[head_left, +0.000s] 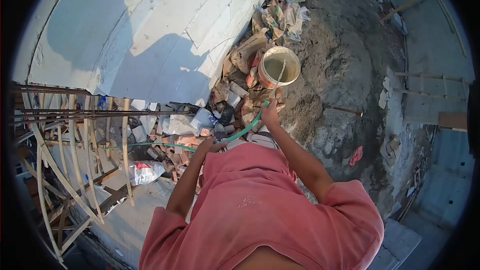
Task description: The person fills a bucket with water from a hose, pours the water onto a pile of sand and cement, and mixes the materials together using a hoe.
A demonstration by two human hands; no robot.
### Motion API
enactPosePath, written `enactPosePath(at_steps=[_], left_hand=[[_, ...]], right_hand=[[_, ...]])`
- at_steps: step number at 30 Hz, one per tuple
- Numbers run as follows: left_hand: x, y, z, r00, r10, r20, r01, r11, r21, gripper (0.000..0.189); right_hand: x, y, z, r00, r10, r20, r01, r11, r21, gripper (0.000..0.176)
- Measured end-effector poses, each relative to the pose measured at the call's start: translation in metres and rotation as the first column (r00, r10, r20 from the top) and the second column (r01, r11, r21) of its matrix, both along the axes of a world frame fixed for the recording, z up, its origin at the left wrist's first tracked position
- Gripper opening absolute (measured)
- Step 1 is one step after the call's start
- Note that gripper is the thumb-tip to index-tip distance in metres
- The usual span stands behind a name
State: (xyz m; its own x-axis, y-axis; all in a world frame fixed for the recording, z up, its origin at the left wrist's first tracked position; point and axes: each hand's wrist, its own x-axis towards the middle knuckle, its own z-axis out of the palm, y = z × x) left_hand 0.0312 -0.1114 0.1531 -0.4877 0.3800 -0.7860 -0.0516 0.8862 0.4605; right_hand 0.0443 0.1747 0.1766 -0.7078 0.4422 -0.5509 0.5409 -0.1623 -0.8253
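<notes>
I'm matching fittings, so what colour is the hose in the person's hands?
The hose is green, clearest in the head view.

Rough grey ground beneath a bucket, crumpled sacks, brick rubble and a red scrap.

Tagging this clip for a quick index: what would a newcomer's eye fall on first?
Probably the bright green hose, held in the left hand and right hand, with water arcing from its end into the bucket just beyond. Next, the faded red shirt filling the bottom centre, and the large dark shadow across the pale surface at upper left.
</notes>
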Motion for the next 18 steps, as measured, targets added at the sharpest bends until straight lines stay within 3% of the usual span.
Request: enactPosePath(at_steps=[4, 7, 8, 9, 10, 11, 12, 13, 15, 18], left_hand=[[0.008, -0.001, 0.001, 0.997, 0.056, -0.053, -0.051, 0.994, 0.092, 0.085], [0.0, -0.006, -0.025, 0.995, -0.077, 0.058, 0.079, 0.996, -0.029, 0.098], [0.009, -0.011, -0.038, 0.997, -0.021, -0.075, 0.024, 0.999, 0.049, 0.096], [0.004, -0.005, 0.009, 1.0, -0.03, -0.009, 0.03, 0.999, -0.023, 0.092], [0.013, -0.011, -0.022, 0.989, -0.024, -0.146, 0.029, 0.999, 0.032, 0.082], [0.014, -0.01, -0.012, 0.988, -0.019, -0.151, 0.019, 1.0, 0.001, 0.082], [0.012, -0.008, 0.002, 0.988, -0.035, -0.147, 0.033, 0.999, -0.017, 0.083], [0.009, -0.009, 0.014, 0.985, 0.031, -0.171, -0.036, 0.999, -0.025, 0.083], [0.005, -0.007, 0.027, 0.999, -0.048, -0.015, 0.047, 0.999, -0.022, 0.079], [0.007, -0.008, 0.027, 0.996, -0.026, -0.085, 0.025, 1.0, -0.005, 0.08]], right_hand=[[0.004, 0.002, -0.004, 0.999, -0.031, 0.01, 0.031, 0.999, -0.027, 0.026], [0.004, 0.0, -0.018, 0.999, -0.031, -0.045, 0.029, 0.999, -0.043, 0.029], [0.004, 0.002, -0.023, 0.999, -0.035, -0.039, 0.033, 0.999, -0.03, 0.033], [0.002, 0.0, -0.014, 0.999, -0.044, -0.021, 0.041, 0.994, -0.102, 0.038], [-0.002, 0.002, -0.017, 1.0, -0.019, 0.01, 0.02, 0.996, -0.084, 0.04], [0.0, 0.001, -0.024, 0.994, -0.106, -0.027, 0.1, 0.98, -0.173, 0.041], [-0.002, 0.002, -0.02, 0.997, -0.071, 0.021, 0.073, 0.993, -0.096, 0.041], [0.001, 0.007, -0.037, 0.996, -0.087, -0.032, 0.081, 0.987, -0.14, 0.042], [-0.002, -0.003, -0.011, 0.998, -0.051, 0.04, 0.054, 0.996, -0.077, 0.042], [-0.003, -0.005, -0.01, 0.999, -0.037, 0.015, 0.038, 0.998, -0.043, 0.041]])
